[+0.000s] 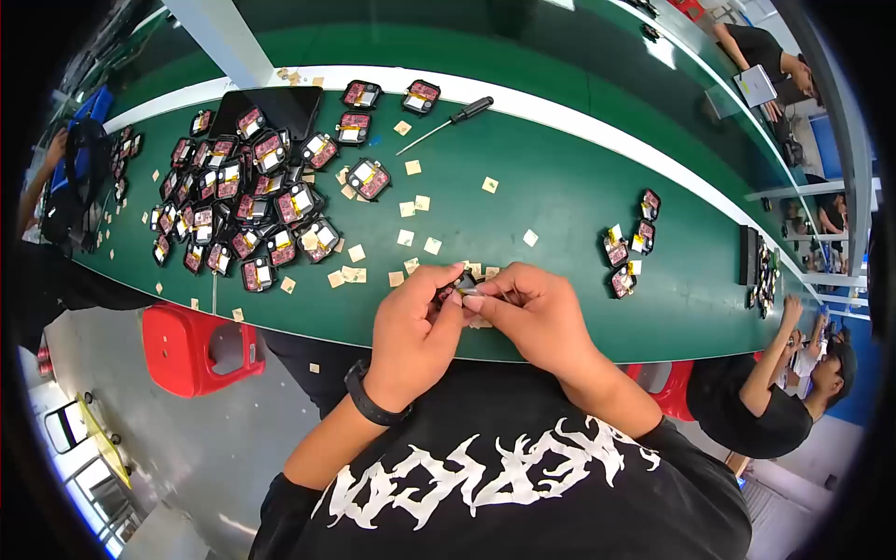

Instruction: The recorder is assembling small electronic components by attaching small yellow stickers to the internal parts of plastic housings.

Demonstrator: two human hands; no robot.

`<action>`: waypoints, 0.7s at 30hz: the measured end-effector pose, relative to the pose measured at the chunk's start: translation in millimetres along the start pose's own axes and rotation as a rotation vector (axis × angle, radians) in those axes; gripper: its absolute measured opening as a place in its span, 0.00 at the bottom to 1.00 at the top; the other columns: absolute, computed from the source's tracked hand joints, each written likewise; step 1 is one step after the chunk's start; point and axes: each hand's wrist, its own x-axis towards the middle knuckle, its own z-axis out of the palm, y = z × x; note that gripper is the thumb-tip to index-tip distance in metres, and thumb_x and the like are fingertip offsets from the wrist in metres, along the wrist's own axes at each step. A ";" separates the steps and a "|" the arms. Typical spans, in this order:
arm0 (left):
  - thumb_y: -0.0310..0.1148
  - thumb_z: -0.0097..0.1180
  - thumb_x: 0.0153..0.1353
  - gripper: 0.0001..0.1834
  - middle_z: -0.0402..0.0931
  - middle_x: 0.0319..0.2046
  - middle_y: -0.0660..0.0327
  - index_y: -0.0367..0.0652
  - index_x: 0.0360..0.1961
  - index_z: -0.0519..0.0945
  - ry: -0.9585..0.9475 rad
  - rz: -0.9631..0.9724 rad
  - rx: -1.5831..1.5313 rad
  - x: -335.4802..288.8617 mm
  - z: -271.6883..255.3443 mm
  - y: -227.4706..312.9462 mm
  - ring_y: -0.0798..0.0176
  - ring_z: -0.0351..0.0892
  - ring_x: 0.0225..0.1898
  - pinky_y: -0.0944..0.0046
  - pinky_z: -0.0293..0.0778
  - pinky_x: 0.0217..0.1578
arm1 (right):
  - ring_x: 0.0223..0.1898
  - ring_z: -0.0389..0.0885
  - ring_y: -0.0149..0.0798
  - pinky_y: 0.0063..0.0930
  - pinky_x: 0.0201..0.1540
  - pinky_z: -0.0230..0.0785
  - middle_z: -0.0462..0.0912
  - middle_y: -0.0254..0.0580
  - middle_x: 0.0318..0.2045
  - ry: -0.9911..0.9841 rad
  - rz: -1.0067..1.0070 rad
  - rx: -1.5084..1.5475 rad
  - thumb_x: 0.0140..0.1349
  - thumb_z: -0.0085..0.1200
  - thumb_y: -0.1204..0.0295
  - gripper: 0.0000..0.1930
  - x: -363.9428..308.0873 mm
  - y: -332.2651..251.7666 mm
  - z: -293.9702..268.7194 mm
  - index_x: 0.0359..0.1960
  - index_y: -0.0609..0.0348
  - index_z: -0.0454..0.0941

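Observation:
Close to the table's near edge, my left hand (413,317) grips a small black-cased electronic module (446,291) with a reddish circuit board, mostly covered by the fingers. My right hand (537,313) meets it from the other side, thumb and fingers pinched at a small pale piece (469,291) that I cannot make out clearly. Square beige adhesive pads (432,245) lie scattered just beyond both hands, some partly under them. To the left is a large heap of similar modules (229,191), with black housings, red boards, white blocks and yellow tape.
A screwdriver (448,124) lies toward the far edge, and a black tray (289,109) sits behind the heap. Several modules (620,280) stand apart on the right. Red stools (191,350) are tucked by the green table (551,196). Other people work at both sides.

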 end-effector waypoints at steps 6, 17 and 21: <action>0.15 0.47 0.73 0.18 0.75 0.50 0.55 0.29 0.63 0.71 -0.062 -0.006 -0.149 -0.4 -4.8 1.7 0.65 0.82 0.50 0.63 0.82 0.53 | 0.31 0.79 0.24 0.21 0.34 0.72 0.85 0.38 0.31 0.017 -0.041 -0.122 0.68 0.65 0.75 0.05 3.5 -0.8 -2.5 0.38 0.66 0.87; 0.17 0.50 0.69 0.17 0.85 0.40 0.52 0.31 0.59 0.75 0.016 0.086 -0.119 1.0 -0.7 -2.8 0.64 0.88 0.40 0.66 0.82 0.43 | 0.30 0.81 0.30 0.26 0.32 0.73 0.85 0.41 0.31 0.046 -0.212 -0.358 0.65 0.66 0.77 0.03 3.4 -15.4 -0.1 0.37 0.64 0.89; 0.16 0.49 0.69 0.18 0.85 0.40 0.52 0.31 0.59 0.75 0.013 0.071 -0.121 -0.3 -3.8 -0.6 0.64 0.88 0.40 0.66 0.82 0.43 | 0.29 0.81 0.28 0.26 0.31 0.72 0.85 0.40 0.30 -0.033 -0.242 -0.362 0.65 0.66 0.77 0.03 8.2 -18.8 -1.7 0.35 0.65 0.88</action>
